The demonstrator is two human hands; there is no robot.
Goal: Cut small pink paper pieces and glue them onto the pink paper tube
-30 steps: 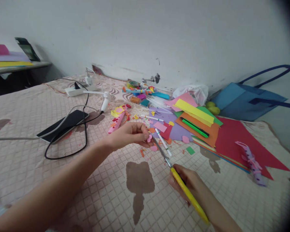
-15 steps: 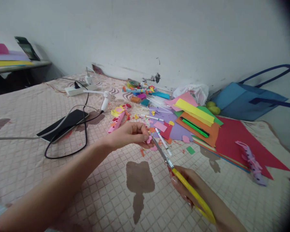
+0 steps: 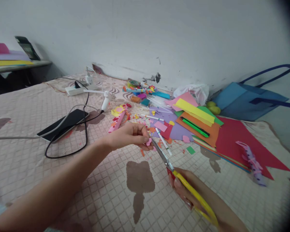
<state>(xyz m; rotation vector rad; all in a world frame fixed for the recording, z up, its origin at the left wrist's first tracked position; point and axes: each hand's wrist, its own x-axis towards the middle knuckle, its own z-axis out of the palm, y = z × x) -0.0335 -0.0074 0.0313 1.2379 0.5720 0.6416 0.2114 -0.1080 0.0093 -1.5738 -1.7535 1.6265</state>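
Observation:
My left hand [image 3: 132,136] pinches a small pink paper piece [image 3: 149,141] between thumb and fingers, above the quilted cover. In my right hand [image 3: 185,190] is a pair of scissors [image 3: 195,193] with yellow and red handles, my fingers wrapped round the grips. The scissor blades [image 3: 160,153] point up and left, their tips right beside the pink piece; whether they touch it I cannot tell. Beyond my hands lie a white marker [image 3: 163,141], a pink paper rectangle [image 3: 160,126] and many small coloured scraps.
At the right, coloured sheets [image 3: 234,141] lie stacked with a green cutter [image 3: 195,127] on top. A blue bag [image 3: 246,100] stands behind them. To the left are a black phone-like slab [image 3: 65,124], a power strip [image 3: 81,89] and loose cables.
My right hand and the scissors have shifted very slightly, the handles a little down and right. The left hand still pinches the pink piece in nearly the same spot.

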